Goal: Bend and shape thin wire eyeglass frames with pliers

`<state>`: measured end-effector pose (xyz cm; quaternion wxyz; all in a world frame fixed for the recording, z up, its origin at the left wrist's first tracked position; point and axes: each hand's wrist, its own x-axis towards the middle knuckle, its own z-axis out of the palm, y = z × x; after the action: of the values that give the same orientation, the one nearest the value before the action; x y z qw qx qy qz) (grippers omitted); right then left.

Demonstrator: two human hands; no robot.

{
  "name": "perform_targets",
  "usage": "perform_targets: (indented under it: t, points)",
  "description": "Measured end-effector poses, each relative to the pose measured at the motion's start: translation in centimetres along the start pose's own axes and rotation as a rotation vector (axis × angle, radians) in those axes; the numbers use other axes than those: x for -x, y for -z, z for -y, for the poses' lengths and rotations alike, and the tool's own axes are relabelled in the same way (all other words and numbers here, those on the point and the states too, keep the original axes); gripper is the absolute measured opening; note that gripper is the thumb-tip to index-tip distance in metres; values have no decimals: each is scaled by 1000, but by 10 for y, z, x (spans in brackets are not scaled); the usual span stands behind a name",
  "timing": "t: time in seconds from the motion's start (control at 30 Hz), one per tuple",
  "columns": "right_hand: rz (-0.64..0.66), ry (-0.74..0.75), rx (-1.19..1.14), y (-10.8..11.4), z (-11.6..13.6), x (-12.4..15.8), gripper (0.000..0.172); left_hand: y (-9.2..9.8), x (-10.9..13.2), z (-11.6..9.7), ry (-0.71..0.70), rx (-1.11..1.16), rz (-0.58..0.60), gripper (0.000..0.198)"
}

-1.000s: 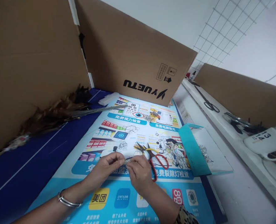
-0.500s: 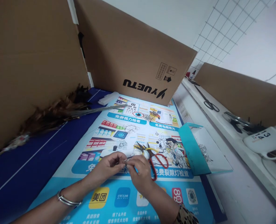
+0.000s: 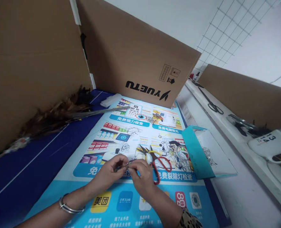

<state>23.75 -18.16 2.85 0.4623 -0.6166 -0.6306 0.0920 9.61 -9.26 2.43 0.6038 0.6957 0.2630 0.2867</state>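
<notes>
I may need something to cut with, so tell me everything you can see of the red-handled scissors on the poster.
The red-handled scissors lie flat on the printed blue-and-white poster, just to the right of the person's right hand. Two red loop handles point right and toward the person; the darker metal blades run up and left, slightly parted. They look like metal with a red coating on the loops. Yellow-handled pliers lie against the blades, seemingly crossing them. The right hand hides part of one handle; actual contact cannot be told.

scissors (image 3: 160,162) crowd right, poster (image 3: 112,133) open left
</notes>
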Motion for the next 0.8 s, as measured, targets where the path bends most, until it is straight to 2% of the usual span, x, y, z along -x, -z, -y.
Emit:
perform_targets:
  t: [0.2, 0.33, 0.6, 0.8]
  points:
    - [3, -105, -127, 1, 7, -2, 6, -5, 7, -5, -40, -258, -121, 8]
    - [8, -205, -242, 2, 11, -3, 7, -5, 8, -2, -112, -361, -147, 11]
    - [70, -508, -600, 0, 10, -6, 3, -2, 7, -1, -108, -321, -148, 7]
    - [99, -594, -793, -4, 6, -5, 9, -1, 8, 3, -153, -332, -171, 7]
